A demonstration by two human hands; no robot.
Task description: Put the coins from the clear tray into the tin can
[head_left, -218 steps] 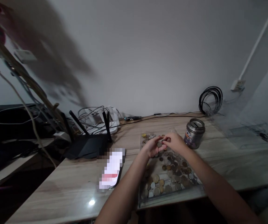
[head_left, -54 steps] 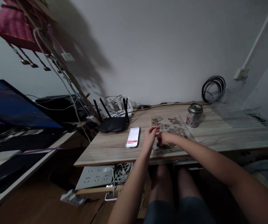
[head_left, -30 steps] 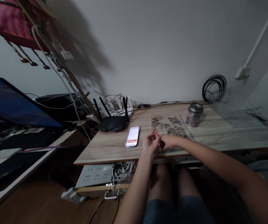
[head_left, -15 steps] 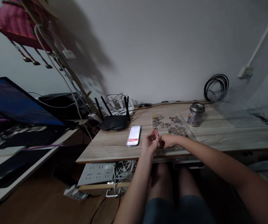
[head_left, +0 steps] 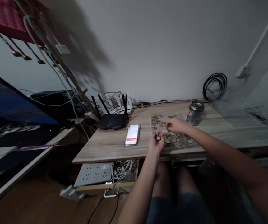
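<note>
Behind the wood-grained surface (head_left: 106,149), a pale wall (head_left: 148,46) is catching a long shadow, and a coil of black cable (head_left: 225,85) is leaning near its right end. Close to the front edge of the surface, a clear tray (head_left: 180,148) is lying with coins (head_left: 176,140) scattered in it: a large cluster is covering the near part, and a smaller group is sitting toward the far left corner. The left hand (head_left: 156,142) is facing palm up at the tray's near left side, its fingers curling around a coin (head_left: 158,138). The right hand (head_left: 176,125) is hovering above the tray with its fingertips bunching together; I cannot tell whether they are pinching anything. Just beyond the tray on the right, a tin (head_left: 195,113) is standing upright. To the left of the left hand, a phone (head_left: 132,135) is glowing, and behind it a black router (head_left: 112,121) is resting. Below, a power strip (head_left: 94,172) is lying beside tangled white cables (head_left: 123,169).
</note>
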